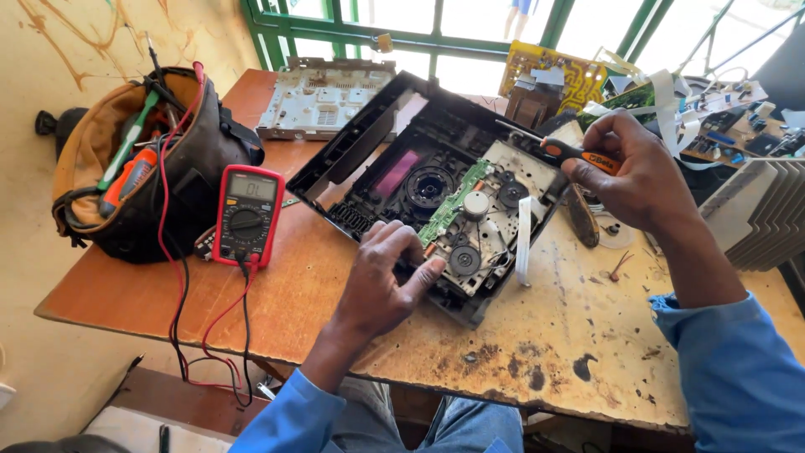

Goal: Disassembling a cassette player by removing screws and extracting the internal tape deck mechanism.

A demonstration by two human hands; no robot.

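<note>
Right now the right hand point(641, 172) is closed around the orange-and-black handle of a screwdriver point(562, 151), whose thin shaft runs out past the fingers toward the far side of an opened black disc player chassis point(419, 180) on the worn wooden table point(553, 335). Just below that grip lies the exposed grey drive mechanism point(482, 231) with its small green circuit board point(453, 205). The left hand point(381, 281) holds nothing; its fingers are bent and its thumb presses the near edge of the mechanism. Beyond that hand, well apart from the screwdriver, stand a red multimeter point(247, 214) with trailing leads and a tool bag point(147, 164). As I judge it, the tip could slip and gouge the board or a gear if the chassis shifts under the thumb, and the white ribbon cable point(523, 239) beside the mechanism could snag.
</note>
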